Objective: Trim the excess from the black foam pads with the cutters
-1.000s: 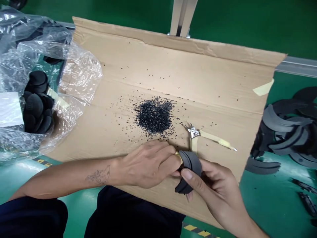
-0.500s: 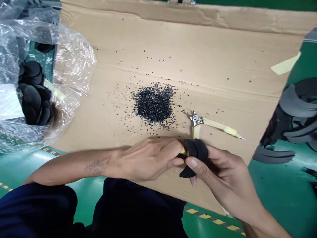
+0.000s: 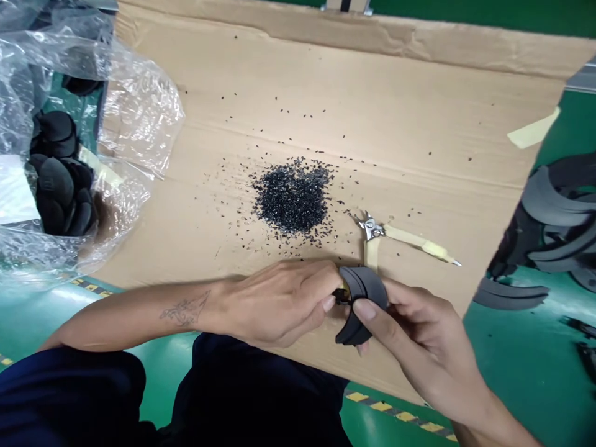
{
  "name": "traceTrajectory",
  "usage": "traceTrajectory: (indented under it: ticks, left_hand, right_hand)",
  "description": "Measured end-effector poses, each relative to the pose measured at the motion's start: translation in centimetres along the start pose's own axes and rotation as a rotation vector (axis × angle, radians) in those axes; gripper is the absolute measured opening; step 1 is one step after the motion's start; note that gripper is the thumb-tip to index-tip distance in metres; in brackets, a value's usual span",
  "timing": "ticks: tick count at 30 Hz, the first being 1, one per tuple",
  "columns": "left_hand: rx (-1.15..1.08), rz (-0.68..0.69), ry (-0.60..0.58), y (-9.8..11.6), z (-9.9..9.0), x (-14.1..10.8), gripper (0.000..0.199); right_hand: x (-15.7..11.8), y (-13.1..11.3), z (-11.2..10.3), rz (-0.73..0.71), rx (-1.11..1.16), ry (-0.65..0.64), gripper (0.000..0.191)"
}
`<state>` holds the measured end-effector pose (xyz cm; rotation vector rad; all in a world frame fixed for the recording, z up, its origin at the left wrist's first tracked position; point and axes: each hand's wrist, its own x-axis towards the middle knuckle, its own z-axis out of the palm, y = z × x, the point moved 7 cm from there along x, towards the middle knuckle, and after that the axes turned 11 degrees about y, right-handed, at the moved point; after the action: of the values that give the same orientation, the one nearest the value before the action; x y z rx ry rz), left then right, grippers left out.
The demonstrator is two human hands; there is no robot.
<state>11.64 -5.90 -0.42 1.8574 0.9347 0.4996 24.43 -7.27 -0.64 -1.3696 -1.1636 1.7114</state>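
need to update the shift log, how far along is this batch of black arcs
Looks done: dark arcs on the green floor at right, and a heap of black crumbs on the cardboard. In hand: one black arc, held by the right hand, the left hand pinching its edge. Left: rounded black pieces in the clear plastic bag.

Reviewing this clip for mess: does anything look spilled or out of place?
Black granules sit heaped on the flattened cardboard sheet, with loose specks strewn widely around the heap, which looks like a spill. The pictures do not show how they got there.
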Motion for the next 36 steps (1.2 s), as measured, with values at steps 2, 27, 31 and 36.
traceTrajectory:
  ticks: [2,27,31,36]
  left_hand:
    - [0.02,0.077,-0.037,0.5,0.3,0.0,0.021]
    - [0.466,0.376,0.129,1.0,1.9,-0.5,0.036]
    - [0.446,0.389,0.155,1.2,1.7,-0.3,0.032]
    - [0.284,0.302,0.03,1.0,1.5,0.0,0.031]
  right_hand:
    - [0.0,0.0,0.0,0.0,-0.019,0.019,0.027]
    - [-0.7,0.9,0.0,-0.027,-0.006,0.003,0.025]
    - [-0.3,0.9,0.2,-0.004,0.04,-0.031,0.028]
    - [-0.6,1.1,-0.4,-0.114,-0.109,0.024,0.024]
